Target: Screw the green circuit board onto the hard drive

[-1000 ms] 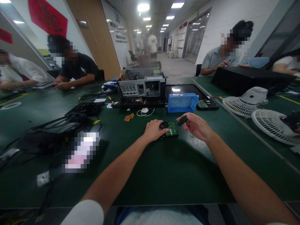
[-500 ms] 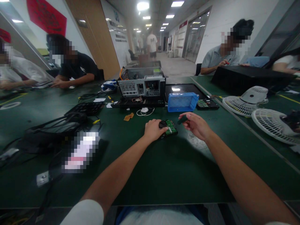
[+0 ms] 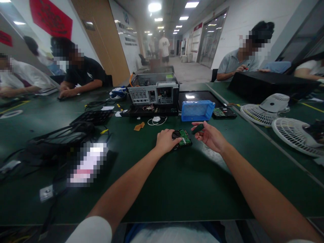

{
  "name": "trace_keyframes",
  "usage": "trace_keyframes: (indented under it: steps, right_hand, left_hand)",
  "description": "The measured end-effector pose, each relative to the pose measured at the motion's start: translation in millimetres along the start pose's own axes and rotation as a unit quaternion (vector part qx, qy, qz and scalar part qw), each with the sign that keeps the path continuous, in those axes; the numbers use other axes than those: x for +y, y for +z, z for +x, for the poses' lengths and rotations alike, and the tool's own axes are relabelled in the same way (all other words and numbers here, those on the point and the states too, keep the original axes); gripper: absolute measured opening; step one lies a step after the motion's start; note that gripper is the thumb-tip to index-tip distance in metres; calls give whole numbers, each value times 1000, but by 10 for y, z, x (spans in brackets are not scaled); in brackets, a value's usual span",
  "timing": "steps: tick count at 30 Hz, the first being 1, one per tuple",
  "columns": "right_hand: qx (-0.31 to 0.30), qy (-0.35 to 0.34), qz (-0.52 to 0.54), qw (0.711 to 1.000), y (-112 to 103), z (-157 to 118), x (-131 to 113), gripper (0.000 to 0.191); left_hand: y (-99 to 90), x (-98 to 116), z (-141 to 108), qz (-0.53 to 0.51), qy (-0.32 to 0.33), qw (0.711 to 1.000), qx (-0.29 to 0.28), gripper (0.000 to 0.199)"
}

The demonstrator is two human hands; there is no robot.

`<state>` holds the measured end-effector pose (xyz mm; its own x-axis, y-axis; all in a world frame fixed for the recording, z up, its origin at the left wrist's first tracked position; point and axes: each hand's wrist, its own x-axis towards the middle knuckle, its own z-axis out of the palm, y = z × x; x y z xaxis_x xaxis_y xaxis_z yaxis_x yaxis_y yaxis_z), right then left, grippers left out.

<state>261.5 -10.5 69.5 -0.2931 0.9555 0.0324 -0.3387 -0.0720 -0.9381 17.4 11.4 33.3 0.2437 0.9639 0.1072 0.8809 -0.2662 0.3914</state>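
A small device with a green circuit board (image 3: 186, 137), like a hard drive, lies on the green table (image 3: 177, 189). My left hand (image 3: 165, 141) is wrapped round its left side, thumb on top. Just right of the board, my right hand (image 3: 209, 135) pinches a dark green handled tool (image 3: 198, 128) between thumb and fingers; the tool's tip is too small to make out. Beyond my right hand a blue plastic tray (image 3: 197, 111) stands on its side. A brown scrap (image 3: 139, 126) and a white cable (image 3: 156, 119) lie beyond my left hand.
An open computer case (image 3: 153, 92) stands at the back. White fan parts (image 3: 296, 135) lie to the right, near a black case (image 3: 273, 84). On the left are a black bag (image 3: 58, 141) and a lit phone (image 3: 88, 163). Other people sit along both sides.
The tool in my right hand has tilted slightly, and the fingers round it have shifted a little. My left hand and the device look unmoved. A seated person's hands at left moved down.
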Motion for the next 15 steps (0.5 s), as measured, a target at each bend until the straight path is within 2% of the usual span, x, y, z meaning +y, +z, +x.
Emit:
trace_keyframes:
  steps: [5, 11, 15]
  right_hand:
    - [-16, 18, 29, 999, 33, 14, -20, 40]
    - [-2, 1, -13, 1000, 1, 8, -10, 27]
    - [-7, -14, -14, 1000, 15, -1, -2, 25]
  left_hand:
    - [21, -10, 5, 1, 4, 1000, 9, 62]
    - [-6, 12, -18, 0, 4, 1000, 9, 59]
    - [-10, 20, -18, 4, 2, 1000, 7, 58]
